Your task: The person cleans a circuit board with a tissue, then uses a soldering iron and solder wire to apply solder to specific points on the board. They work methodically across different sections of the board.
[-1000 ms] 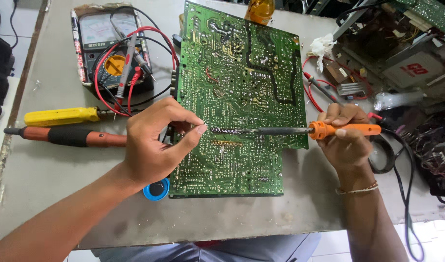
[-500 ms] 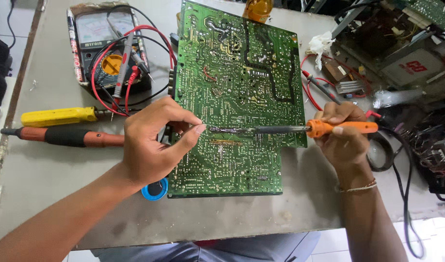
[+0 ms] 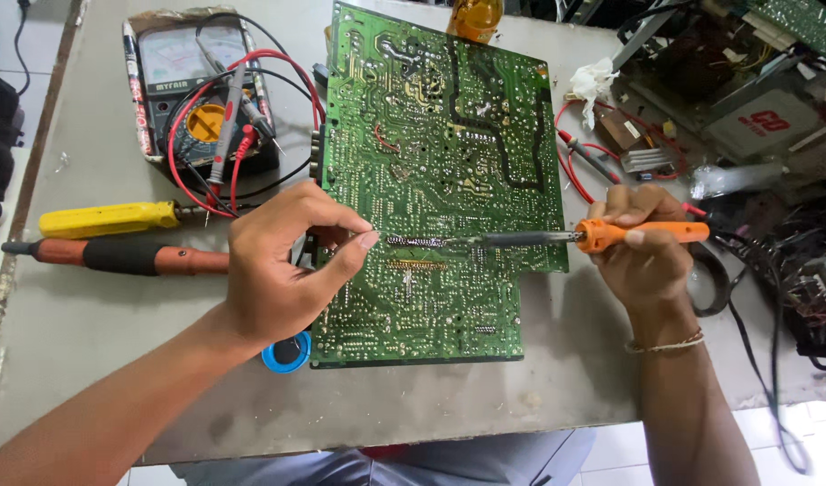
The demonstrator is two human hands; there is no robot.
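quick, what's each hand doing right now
Left hand: pinched shut on something thin against the circuit board; cannot tell what.
Right hand: closed around the soldering iron.

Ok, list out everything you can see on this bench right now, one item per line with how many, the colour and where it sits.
circuit board: 1, green, centre of the table, solder side up
soldering iron: 1, orange handle, lying across the board from the right
multimeter: 1, dark with yellow dial, top left, red and black leads coiled over it
yellow-handled tool: 1, yellow, left of the board
red and black handled tool: 1, just below the yellow one
blue ring: 1, blue, at the board's lower left corner
amber bottle: 1, top edge
opened electronics chassis: 1, right side, with loose wires
table: 1, grey
left hand: 1, fingertips pinched at the board
right hand: 1, gripping the soldering iron
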